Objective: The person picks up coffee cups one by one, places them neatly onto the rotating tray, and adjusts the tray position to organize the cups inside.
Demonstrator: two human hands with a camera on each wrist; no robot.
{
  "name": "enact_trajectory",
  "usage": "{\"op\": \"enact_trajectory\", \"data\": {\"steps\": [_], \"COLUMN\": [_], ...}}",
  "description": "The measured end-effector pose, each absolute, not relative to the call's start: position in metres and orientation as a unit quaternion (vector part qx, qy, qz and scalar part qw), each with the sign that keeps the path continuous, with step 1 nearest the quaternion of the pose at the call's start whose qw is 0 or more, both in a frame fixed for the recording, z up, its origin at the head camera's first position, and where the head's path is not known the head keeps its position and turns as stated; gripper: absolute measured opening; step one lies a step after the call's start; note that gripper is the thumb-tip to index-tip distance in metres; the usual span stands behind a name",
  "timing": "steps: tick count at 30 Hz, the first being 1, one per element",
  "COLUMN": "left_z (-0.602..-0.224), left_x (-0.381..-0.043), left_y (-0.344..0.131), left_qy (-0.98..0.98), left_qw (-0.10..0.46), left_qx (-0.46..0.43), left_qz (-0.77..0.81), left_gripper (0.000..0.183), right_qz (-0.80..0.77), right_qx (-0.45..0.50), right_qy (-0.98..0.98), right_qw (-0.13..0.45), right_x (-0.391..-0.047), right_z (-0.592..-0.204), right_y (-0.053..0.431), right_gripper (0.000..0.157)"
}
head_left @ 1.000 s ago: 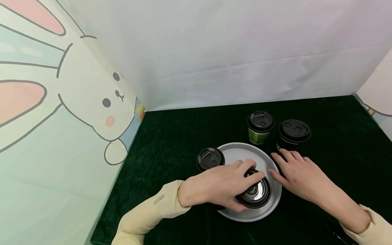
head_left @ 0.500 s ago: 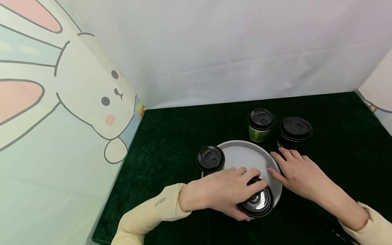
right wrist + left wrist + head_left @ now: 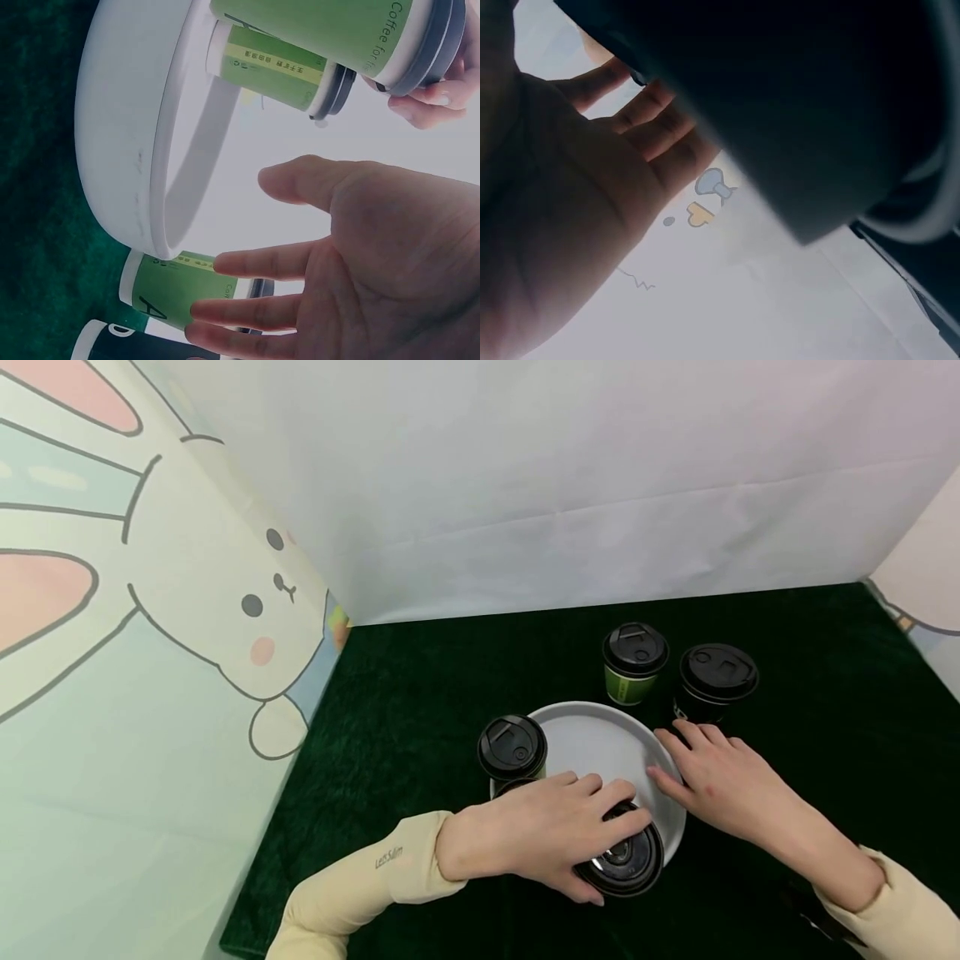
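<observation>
My left hand [image 3: 551,835] grips a lidded paper coffee cup [image 3: 622,860] from above, fingers and thumb round its glossy black lid. In the right wrist view this cup's green side [image 3: 322,30] shows, over the near part of the round grey-white tray [image 3: 581,714]. Whether its base touches the tray I cannot tell. My right hand [image 3: 723,781] lies with fingers spread by the tray's right rim, holding nothing. Just beyond its fingertips stands a black cup [image 3: 716,681]. A blurred dark shape [image 3: 795,112] fills much of the left wrist view.
A green cup with a black lid [image 3: 633,660] stands behind the tray. Another lidded cup [image 3: 512,747] is at the tray's left side, with part of a further dark lid [image 3: 514,785] showing before it. Dark green cloth [image 3: 420,693] covers the table; a white backdrop [image 3: 555,560] rises behind.
My left hand has shifted the gripped cup a little toward me, to the tray's near edge. The right hand has stayed nearly still. The head view has shifted slightly.
</observation>
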State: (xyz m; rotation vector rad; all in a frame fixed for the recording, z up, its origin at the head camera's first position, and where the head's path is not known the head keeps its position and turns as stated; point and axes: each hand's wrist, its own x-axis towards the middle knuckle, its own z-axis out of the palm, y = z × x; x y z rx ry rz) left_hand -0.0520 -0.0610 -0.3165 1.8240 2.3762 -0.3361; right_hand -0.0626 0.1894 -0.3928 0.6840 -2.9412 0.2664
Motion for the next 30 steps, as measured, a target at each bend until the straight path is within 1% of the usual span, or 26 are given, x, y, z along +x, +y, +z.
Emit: {"op": "enact_trajectory", "data": {"steps": [12, 21, 30], "left_z": [-0.3210, -0.3229, -0.3249], "left_x": [-0.0550, -0.0556, -0.0546], "left_y": [-0.0610, -0.0620, -0.0634], "left_qy": [0.785, 0.787, 0.793], "left_qw": [0.091, 0.089, 0.081], "left_qx": [0.606, 0.605, 0.599], "left_qz": [-0.088, -0.081, -0.081], "left_gripper": [0.090, 0.090, 0.091], "right_qz": [0.093, 0.093, 0.097], "right_qx": [0.230, 0.234, 0.226], "right_qy": [-0.967, -0.966, -0.969], "right_qw": [0.054, 0.057, 0.040], "right_x": [-0.0644, -0.0637, -0.0634], "right_z": [-0.3962, -0.3975, -0.3977], "right_y": [0.1881, 0.1884, 0.1874], "right_gripper": [0.055, 0.055, 0.055]}}
